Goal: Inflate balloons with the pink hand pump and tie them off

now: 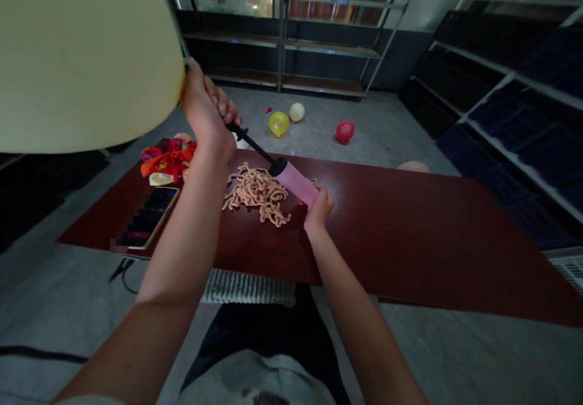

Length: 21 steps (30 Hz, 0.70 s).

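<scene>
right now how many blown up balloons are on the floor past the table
4: a yellow balloon and a cream balloon close together, a red balloon to their right, a peach balloon half hidden behind the table edge. Others may hide behind it.

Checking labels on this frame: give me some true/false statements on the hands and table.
1. The left hand holds the pump by its black end, at the big pale balloon. True.
2. The right hand lies flat on the table. False: it grips the pump's pink barrel.
3. A pile of limp peach balloons lies on the table. True.
4. The phone lies on the floor. False: it lies on the table, near its left edge.
5. Every balloon on the floor is red. False: there is a yellow balloon, a cream balloon and a red balloon.
</scene>
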Available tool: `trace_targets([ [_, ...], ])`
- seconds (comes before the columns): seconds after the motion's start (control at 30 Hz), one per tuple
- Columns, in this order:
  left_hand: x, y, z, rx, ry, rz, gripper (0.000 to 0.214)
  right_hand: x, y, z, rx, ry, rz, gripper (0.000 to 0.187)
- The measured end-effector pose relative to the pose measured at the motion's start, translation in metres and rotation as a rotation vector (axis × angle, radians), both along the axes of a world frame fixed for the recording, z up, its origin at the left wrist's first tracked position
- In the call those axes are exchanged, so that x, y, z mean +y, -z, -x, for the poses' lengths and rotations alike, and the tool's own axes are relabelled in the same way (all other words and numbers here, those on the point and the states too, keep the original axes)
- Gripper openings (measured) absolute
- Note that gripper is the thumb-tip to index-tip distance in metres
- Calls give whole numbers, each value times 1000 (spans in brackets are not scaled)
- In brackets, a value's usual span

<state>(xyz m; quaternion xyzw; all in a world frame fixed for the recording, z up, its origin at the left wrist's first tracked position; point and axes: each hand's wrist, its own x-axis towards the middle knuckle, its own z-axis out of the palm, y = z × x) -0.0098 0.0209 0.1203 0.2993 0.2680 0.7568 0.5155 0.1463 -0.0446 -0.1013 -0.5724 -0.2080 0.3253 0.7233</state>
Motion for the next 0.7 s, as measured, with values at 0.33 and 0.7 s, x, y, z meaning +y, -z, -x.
trace_targets([
  [0.33,22,92,-50,-138,93,216,49,1,-3,-2,-139,136,38,32],
  [0.7,23,117,14,-249,1,266,45,-1,-9,1,-341,67,-60,36],
])
